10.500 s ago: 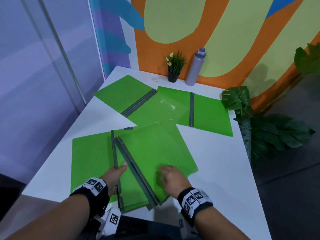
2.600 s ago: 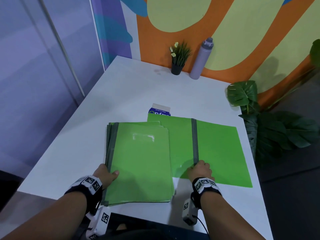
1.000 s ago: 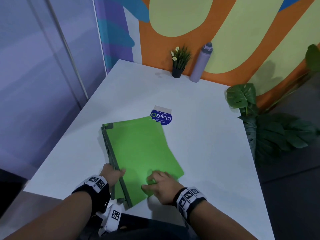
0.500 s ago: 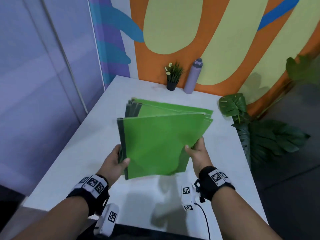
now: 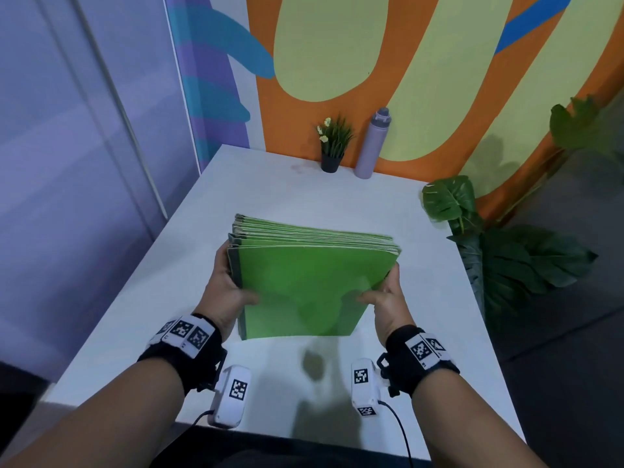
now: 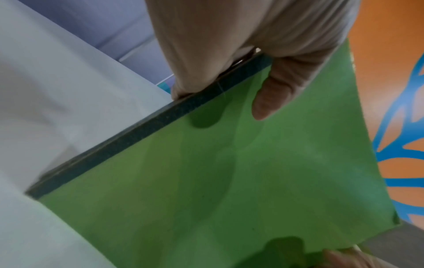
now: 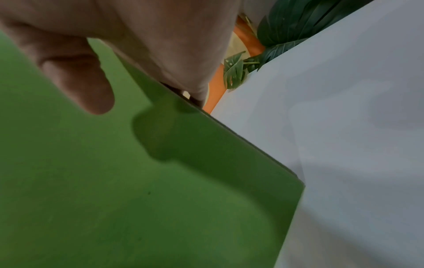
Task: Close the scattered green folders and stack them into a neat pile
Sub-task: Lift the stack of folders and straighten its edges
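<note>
A stack of several closed green folders (image 5: 304,285) stands upright on its lower edge on the white table (image 5: 135,315), dark spines to the left. My left hand (image 5: 233,292) grips the spine side, thumb on the front cover. My right hand (image 5: 381,295) grips the open side, thumb on the front cover too. In the left wrist view the stack of folders (image 6: 229,181) fills the frame with my left hand's thumb (image 6: 270,98) on it. The right wrist view shows the stack of folders (image 7: 114,181) under my right hand's thumb (image 7: 80,87).
A small potted plant (image 5: 332,143) and a lilac bottle (image 5: 373,143) stand at the table's far edge against the painted wall. Large leafy plants (image 5: 499,258) stand beyond the table's right edge. A glass partition runs along the left.
The folders went from lying flat on the table to held up on edge between both hands. In the last half second they came together into a tighter, squarer stack.
</note>
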`<state>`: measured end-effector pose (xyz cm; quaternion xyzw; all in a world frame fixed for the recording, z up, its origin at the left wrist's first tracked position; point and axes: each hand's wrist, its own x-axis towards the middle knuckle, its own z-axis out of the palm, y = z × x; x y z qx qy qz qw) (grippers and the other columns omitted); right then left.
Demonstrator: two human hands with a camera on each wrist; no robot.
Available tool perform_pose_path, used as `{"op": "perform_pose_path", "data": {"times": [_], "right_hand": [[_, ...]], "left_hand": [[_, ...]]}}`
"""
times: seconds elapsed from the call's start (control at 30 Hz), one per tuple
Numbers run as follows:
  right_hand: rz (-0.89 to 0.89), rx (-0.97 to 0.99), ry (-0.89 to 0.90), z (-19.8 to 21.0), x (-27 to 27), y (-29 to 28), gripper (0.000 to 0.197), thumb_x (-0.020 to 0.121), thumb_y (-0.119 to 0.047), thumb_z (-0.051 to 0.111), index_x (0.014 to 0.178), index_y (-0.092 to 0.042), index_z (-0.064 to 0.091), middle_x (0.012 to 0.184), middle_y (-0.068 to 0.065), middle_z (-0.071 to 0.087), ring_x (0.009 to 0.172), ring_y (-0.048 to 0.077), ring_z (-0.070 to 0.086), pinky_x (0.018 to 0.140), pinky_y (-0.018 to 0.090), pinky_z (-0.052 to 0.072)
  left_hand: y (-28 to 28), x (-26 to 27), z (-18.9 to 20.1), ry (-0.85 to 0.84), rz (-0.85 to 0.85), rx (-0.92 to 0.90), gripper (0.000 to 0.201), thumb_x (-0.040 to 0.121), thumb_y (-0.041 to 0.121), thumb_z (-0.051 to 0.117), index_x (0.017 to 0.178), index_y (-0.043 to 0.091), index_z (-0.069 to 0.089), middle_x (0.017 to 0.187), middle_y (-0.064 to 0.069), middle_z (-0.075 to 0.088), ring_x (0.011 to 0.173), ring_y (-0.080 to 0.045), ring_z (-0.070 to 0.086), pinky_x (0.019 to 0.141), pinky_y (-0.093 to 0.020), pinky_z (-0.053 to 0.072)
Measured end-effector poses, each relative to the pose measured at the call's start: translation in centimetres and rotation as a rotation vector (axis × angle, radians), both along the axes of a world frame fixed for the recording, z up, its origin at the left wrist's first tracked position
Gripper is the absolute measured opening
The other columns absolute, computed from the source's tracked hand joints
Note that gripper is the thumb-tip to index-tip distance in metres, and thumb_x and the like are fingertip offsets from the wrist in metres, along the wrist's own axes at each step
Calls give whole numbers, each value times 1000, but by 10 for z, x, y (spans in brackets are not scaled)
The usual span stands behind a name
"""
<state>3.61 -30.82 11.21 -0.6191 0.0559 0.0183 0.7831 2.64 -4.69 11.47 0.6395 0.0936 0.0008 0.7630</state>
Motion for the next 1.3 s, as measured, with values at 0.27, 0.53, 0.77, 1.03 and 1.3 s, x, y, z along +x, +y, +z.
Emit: {"op": "perform_pose_path", "data": {"times": [0.27, 0.53, 0.77, 1.03, 1.3], "right_hand": [[-74, -6, -10, 0, 6, 0, 80, 64, 28, 42, 121, -28, 49, 96, -1, 68, 89, 17, 64, 77, 31, 53], [-99, 9, 1, 2, 8, 8, 72, 67, 28, 39, 106, -31, 55, 93, 2, 65, 83, 16, 63, 77, 33, 49], [-228, -249, -215, 12, 3, 16, 73, 74, 16, 41, 130, -31, 38, 124, 1, 55, 113, 14, 55, 95, 30, 46], [-219, -1499, -590, 46, 17, 49, 72, 61, -3, 42, 133, -11, 47, 140, 3, 46, 144, 30, 18, 112, 64, -3], [-101, -1578, -764, 53, 17, 82, 37, 84, -19, 42, 117, -22, 59, 108, -2, 63, 115, 23, 51, 113, 57, 13]], "left_hand": [[3, -4, 9, -73, -25, 72, 115, 50, -13, 56, 145, 41, 20, 134, 2, 53, 105, -19, 57, 81, -43, 51], [1, -2, 6, -49, -8, 239, 57, 83, -9, 59, 109, 41, 46, 109, 8, 65, 102, -15, 63, 102, -47, 46], [2, 5, 10, -131, 9, 150, 49, 84, -8, 62, 103, 35, 49, 106, 7, 67, 89, -1, 68, 84, -25, 56], [3, 12, 14, -176, -28, 102, 48, 84, -12, 58, 103, 32, 49, 99, 10, 69, 86, 1, 69, 73, -15, 56], [2, 15, 14, -168, 6, 90, 44, 82, -5, 65, 104, 31, 53, 104, 6, 68, 91, -8, 69, 76, -21, 58]]}}
